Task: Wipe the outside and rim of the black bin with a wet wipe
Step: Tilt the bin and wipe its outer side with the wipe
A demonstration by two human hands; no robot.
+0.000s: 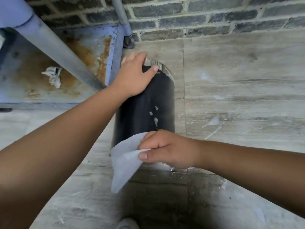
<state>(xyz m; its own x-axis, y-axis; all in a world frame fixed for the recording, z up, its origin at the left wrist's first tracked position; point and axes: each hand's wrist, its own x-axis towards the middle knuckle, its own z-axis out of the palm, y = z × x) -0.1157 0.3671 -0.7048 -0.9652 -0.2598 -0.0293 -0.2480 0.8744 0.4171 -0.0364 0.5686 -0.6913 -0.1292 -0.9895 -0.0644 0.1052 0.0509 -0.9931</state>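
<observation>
I see one black bin (145,104) mid-frame; my left hand (132,76) grips its far end, my right hand (166,149) pinches one wet wipe (123,164) against it.

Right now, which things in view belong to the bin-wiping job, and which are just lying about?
Part of the job:
- black bin, with pale smears on its side
- wet wipe, pinched in the right hand
- left hand, gripping the bin's rim

Just lying about:
- crumpled tissue on the rusty blue shelf
- metal pole
- white shoe
</observation>
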